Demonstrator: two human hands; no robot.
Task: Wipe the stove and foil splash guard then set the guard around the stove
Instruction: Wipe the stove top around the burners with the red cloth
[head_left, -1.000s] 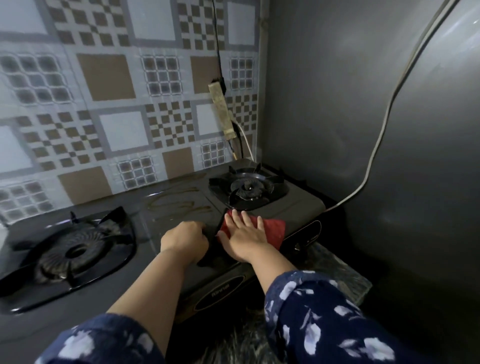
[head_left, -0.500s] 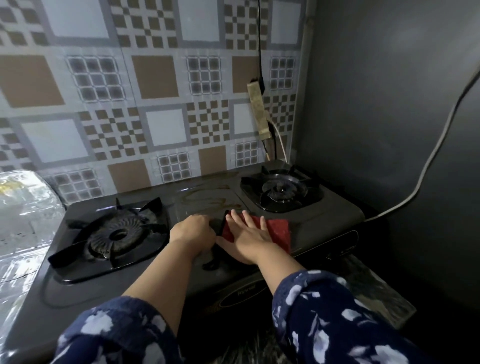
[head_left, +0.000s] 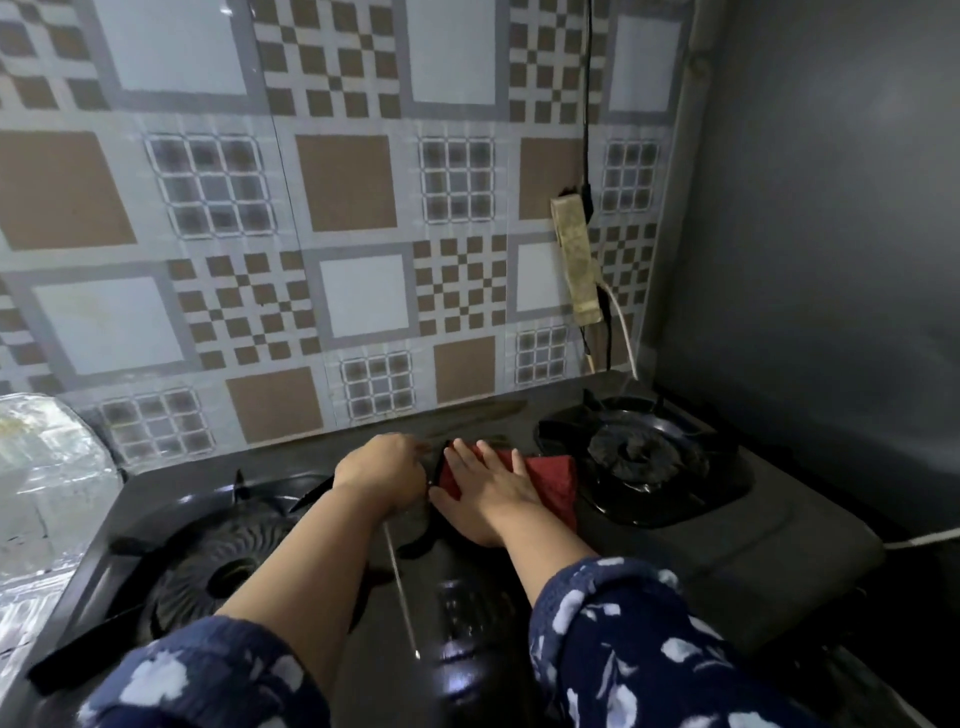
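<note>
The black two-burner stove (head_left: 753, 561) fills the lower view, with a left burner (head_left: 218, 566) and a right burner (head_left: 639, 457). My right hand (head_left: 488, 488) lies flat, fingers spread, pressing a red cloth (head_left: 550, 478) onto the glossy middle panel just left of the right burner. My left hand (head_left: 382, 470) is closed in a fist and rests on the stove top right beside it. The crinkled shiny foil splash guard (head_left: 47, 493) sits off the stove's left end, partly cut off by the frame.
A patterned tile wall stands close behind the stove. A beige power strip (head_left: 576, 260) hangs on it above the right burner, with a white cable (head_left: 621, 332) dropping behind the stove. A dark grey wall (head_left: 831, 260) closes in the right side.
Both hands and the red cloth have slid from the stove's front edge toward the back of the middle panel. The view has swung left, bringing the foil guard into sight.
</note>
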